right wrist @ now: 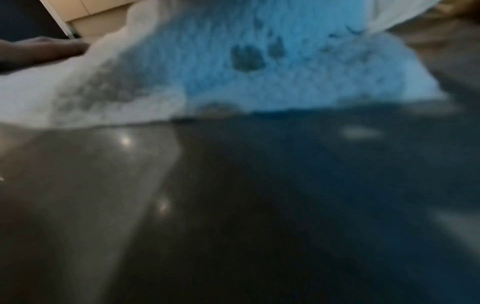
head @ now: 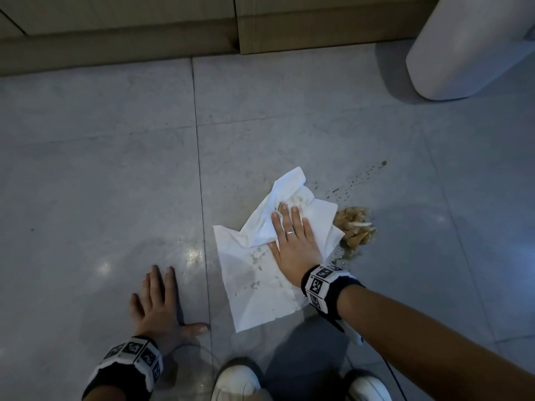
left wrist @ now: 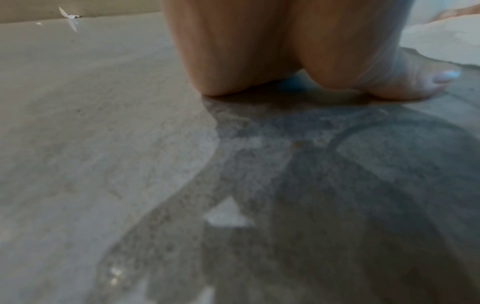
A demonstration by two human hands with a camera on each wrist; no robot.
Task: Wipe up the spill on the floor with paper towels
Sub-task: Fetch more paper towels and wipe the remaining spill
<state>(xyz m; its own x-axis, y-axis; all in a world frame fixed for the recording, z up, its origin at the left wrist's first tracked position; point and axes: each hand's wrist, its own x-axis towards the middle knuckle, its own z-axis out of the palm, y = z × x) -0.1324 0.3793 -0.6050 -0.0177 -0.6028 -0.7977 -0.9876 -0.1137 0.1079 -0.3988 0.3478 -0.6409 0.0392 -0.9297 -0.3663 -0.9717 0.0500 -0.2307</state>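
A white paper towel (head: 254, 282) lies spread and partly crumpled on the grey tile floor (head: 101, 169), flecked with brown stains. My right hand (head: 292, 235) presses flat on it with straight fingers. Just right of the towel sits a brown wet clump of spill (head: 354, 224), with small brown drops (head: 359, 178) trailing up and right. My left hand (head: 157, 302) rests flat on the bare floor to the left, fingers spread. The right wrist view shows the stained towel (right wrist: 259, 61) close up and blurred. In the left wrist view my palm (left wrist: 259, 51) rests on the floor.
Beige cabinet fronts (head: 144, 39) run along the far edge of the floor. A white rounded bin (head: 463, 47) stands at the back right. My two white shoes (head: 237, 383) are at the bottom edge. A cable (head: 390, 374) hangs from my right wrist.
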